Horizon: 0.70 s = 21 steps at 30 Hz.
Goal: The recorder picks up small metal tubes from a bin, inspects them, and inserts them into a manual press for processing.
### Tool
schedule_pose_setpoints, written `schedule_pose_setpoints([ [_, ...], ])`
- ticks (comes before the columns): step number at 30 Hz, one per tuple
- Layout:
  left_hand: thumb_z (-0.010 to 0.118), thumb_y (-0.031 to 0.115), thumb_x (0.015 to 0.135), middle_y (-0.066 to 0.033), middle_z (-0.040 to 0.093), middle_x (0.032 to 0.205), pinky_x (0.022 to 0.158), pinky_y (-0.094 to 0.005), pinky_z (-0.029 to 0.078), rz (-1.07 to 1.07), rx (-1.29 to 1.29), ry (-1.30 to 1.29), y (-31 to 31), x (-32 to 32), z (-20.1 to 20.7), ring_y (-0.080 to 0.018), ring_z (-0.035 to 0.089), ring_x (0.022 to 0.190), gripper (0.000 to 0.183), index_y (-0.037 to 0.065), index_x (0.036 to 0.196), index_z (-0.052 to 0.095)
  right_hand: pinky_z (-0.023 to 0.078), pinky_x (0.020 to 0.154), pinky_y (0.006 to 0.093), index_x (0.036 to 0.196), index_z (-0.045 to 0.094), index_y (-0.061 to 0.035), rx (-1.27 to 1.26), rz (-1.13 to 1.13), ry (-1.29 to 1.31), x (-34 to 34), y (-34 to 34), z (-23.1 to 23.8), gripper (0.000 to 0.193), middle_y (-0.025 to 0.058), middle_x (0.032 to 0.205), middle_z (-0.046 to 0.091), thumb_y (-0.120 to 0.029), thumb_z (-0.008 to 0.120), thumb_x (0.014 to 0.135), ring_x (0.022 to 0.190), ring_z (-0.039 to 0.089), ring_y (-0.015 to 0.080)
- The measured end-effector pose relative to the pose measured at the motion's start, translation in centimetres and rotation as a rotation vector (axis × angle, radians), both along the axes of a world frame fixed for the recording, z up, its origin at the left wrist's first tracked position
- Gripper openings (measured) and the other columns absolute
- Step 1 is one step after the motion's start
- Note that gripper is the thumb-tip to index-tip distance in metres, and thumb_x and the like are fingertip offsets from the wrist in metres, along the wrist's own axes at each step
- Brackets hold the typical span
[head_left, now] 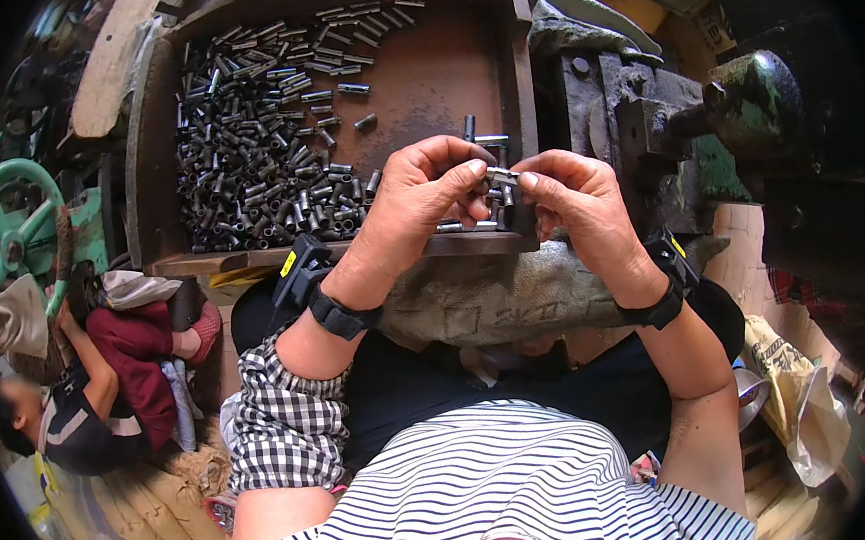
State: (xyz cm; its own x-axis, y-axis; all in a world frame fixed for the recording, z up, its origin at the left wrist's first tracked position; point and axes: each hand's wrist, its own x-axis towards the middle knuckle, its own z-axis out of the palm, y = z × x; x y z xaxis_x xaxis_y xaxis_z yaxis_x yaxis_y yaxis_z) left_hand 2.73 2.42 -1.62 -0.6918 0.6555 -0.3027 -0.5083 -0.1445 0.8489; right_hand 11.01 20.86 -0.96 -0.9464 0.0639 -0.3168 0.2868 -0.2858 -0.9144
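Observation:
My left hand (415,193) and my right hand (580,197) meet over the right front corner of a wooden tray (440,84). Thumbs and fingers of both hands pinch a small metal tube piece (503,175), one hand at each end. Its exact make-up is partly hidden by the fingertips. Just beyond and below the fingers, a few shiny tubes (490,140) lie in that corner. A large heap of short dark metal tubes (255,167) fills the left side of the tray, with longer shiny ones spread along its far side.
A dark machine with a rounded green-and-black end (756,97) stands right of the tray. Grey cloth (586,23) lies behind it. A sack (514,294) covers my lap. At the left, a person (91,404) sits near a green handwheel (14,239).

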Motion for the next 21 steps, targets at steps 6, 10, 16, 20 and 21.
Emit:
schedule_pose_setpoints([
  [6,0.063,0.013,0.087,-0.0041,0.061,0.079,0.057,-0.0203,0.053,-0.037,0.047,-0.028,-0.2,0.2,-0.3,-0.0093,0.062,0.063,0.019,0.0,0.1,0.059,0.047,0.049,0.0191,0.092,0.063,0.0001,-0.135,0.038,-0.056,-0.1,0.7,0.0,0.017,0.003,0.071,0.06,-0.015,0.066,0.085,0.052,0.055,0.0061],
  [10,0.064,0.013,0.087,-0.0033,0.061,0.075,0.051,-0.0189,0.051,-0.053,-0.074,0.05,0.0,0.9,0.6,-0.0084,0.061,0.057,0.019,0.0,0.099,0.058,0.049,0.049,0.0204,0.087,0.062,-0.0016,-0.29,0.083,-0.143,-0.1,0.9,0.7,0.012,0.0025,0.07,0.06,-0.011,0.068,0.082,0.052,0.056,0.006],
  [16,0.076,0.006,0.073,-0.0016,0.057,0.079,0.04,-0.0144,0.04,-0.556,-0.04,-0.011,-1.1,0.4,3.1,-0.0032,0.054,0.056,0.036,0.002,0.098,0.051,0.051,0.048,0.0198,0.083,0.06,-0.0007,-0.465,0.342,-0.286,0.4,0.7,1.9,0.01,0.0056,0.072,0.063,-0.003,0.069,0.077,0.052,0.06,0.0084],
  [20,0.074,0.007,0.076,-0.0047,0.058,0.093,0.063,-0.0191,0.046,-0.61,0.02,-0.152,-1.5,0.5,3.9,-0.0062,0.056,0.079,0.038,0.002,0.107,0.053,0.05,0.049,0.0184,0.083,0.057,0.0011,-0.433,0.3,-0.221,0.8,0.0,2.1,0.015,0.0062,0.071,0.062,-0.005,0.07,0.077,0.053,0.061,0.0097],
  [21,0.071,0.007,0.078,-0.0054,0.059,0.096,0.07,-0.0214,0.046,-0.602,0.019,0.176,-1.3,0.4,3.5,-0.0081,0.056,0.086,0.04,0.002,0.112,0.052,0.05,0.049,0.0184,0.083,0.057,0.0011,-0.432,0.306,-0.22,0.5,0.0,2.0,0.015,0.0062,0.071,0.062,-0.005,0.07,0.077,0.053,0.061,0.0097],
])
